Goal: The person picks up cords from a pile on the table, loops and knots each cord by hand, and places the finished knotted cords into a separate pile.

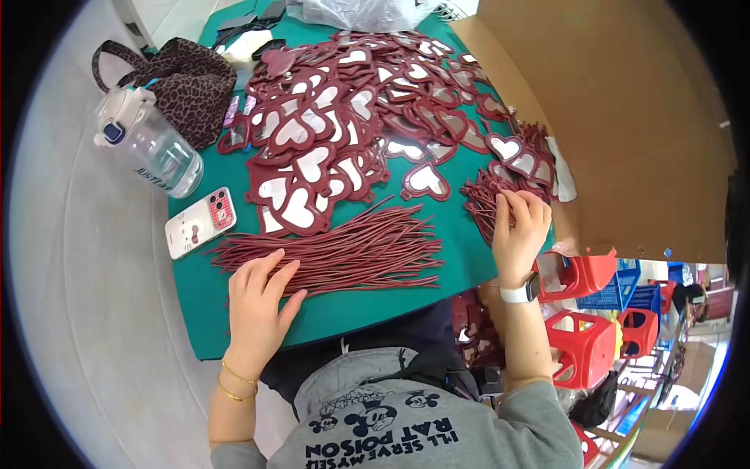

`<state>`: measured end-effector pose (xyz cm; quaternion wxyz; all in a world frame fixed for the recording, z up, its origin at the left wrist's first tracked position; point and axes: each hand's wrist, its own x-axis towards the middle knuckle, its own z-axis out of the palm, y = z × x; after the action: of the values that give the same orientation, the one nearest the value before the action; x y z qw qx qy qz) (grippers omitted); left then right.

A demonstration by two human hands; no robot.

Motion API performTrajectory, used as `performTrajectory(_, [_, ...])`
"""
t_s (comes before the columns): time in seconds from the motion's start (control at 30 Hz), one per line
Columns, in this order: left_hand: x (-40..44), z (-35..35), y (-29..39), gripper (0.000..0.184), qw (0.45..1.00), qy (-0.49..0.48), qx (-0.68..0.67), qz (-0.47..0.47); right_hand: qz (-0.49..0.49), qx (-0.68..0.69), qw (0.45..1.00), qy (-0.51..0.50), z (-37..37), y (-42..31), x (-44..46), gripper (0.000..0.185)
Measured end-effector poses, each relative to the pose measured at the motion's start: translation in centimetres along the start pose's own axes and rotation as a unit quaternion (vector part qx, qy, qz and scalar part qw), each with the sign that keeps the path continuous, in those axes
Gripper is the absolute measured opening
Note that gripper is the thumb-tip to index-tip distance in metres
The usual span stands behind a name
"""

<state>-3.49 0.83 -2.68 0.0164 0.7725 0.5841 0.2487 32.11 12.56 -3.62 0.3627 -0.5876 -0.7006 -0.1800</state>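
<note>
My left hand [262,301] rests palm down at the front left edge of a wide bundle of dark red cords [336,250], its fingers spread. At the right, my right hand [519,227] is over a tangled pile of dark red knotted cords [483,203], thumb and fingertips close together; whatever they hold is too small to make out. Behind the bundle lies a large heap of dark red heart-shaped pieces [312,164] with white or clear centres. One heart piece [426,180] lies apart between the heap and the cords.
On the left of the green table [211,313] are a phone [201,223], a clear water bottle [160,148] and a leopard-print bag [191,90]. A cardboard box [625,125] stands at the right. Red stools [582,348] and blue crates [613,289] are beyond it.
</note>
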Motion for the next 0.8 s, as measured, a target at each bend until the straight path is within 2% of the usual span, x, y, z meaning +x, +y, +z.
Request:
performTrajectory(0.13, [-0.6,2.6,-1.2,0.032,1.0,0.007,-0.011,-0.012,-0.012,-0.084,0.995,-0.045,1.7,2.8,-1.1,0.012])
performTrajectory(0.27, [-1.2,3.8,-1.8,0.023,1.0,0.007,-0.009,-0.01,0.003,-0.08,0.997,0.01,1.5,0.7,-2.0,0.012])
performTrajectory(0.33, [-0.9,3.8,-1.6,0.019,1.0,0.011,0.0,-0.023,0.03,0.142,0.989,-0.036,1.8,-1.1,-3.2,0.015])
performTrajectory(0.37, [-0.7,3.8,-1.5,0.019,1.0,0.009,0.001,-0.022,0.05,0.216,0.97,-0.096,1.5,-3.2,-4.0,0.016])
performTrajectory(0.47, [-0.5,3.7,-1.4,0.018,0.999,0.013,-0.024,-0.036,0.075,0.401,0.883,-0.234,0.7,-10.0,-5.9,0.014])
performTrajectory(0.53, [-0.6,3.1,-0.9,0.017,0.999,0.03,-0.02,-0.037,0.105,0.438,0.793,-0.41,-0.2,-12.3,-6.1,0.016])
performTrajectory(0.6, [-0.7,2.2,-0.2,0.016,0.997,0.068,-0.013,-0.04,0.209,0.501,0.703,-0.459,-0.1,-14.1,-6.4,0.022])
performTrajectory(0.63, [-0.9,1.8,0.3,0.016,0.997,0.067,-0.006,-0.044,0.206,0.507,0.698,-0.462,0.0,-14.6,-6.3,0.022])
performTrajectory(0.73, [-1.9,1.2,2.0,0.017,0.99,0.12,0.029,-0.066,0.389,0.607,0.573,-0.391,0.6,-15.8,-5.6,0.029])
performTrajectory(0.8, [-2.6,1.0,2.3,0.017,0.987,0.131,0.046,-0.084,0.384,0.6,0.555,-0.428,0.5,-16.1,-5.3,0.031])
